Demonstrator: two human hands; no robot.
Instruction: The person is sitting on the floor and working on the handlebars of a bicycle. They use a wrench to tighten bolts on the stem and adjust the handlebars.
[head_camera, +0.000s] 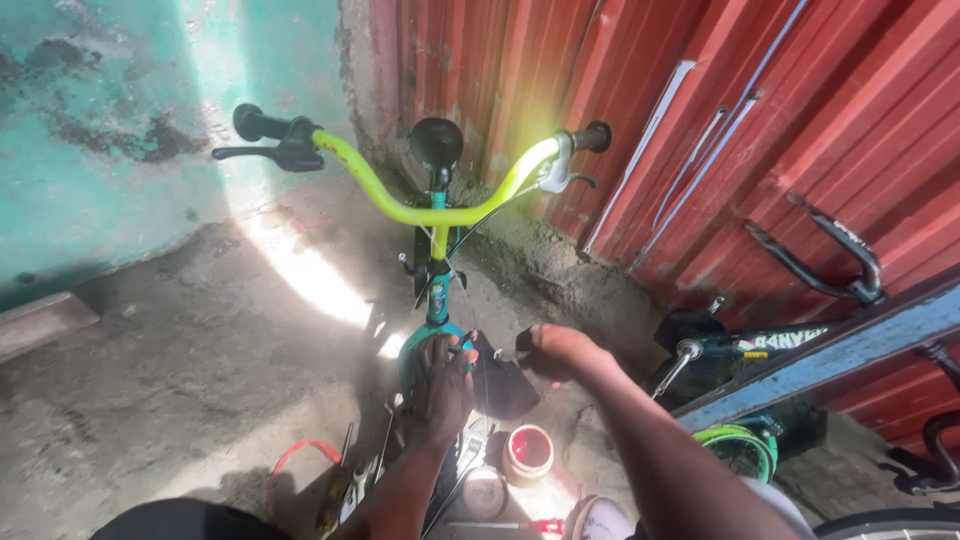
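At lower centre, left hand (443, 385) gripping teal bicycle frame (437, 300) beneath yellow-green handlebar (440, 212); right hand (553, 351) just beside, closed on black saddle-shaped piece (502, 385). Below, small red-filled round tin (527, 452).

Left of the small bicycle (437, 300) the concrete floor (180, 370) is open; tools (350, 470) and a red tin (527, 452) crowd near the hands.

glossy yellow-green metal handlebar (440, 212), matt black rubber grips (262, 124), rough concrete floor (180, 350), ribbed red metal wall (640, 90)
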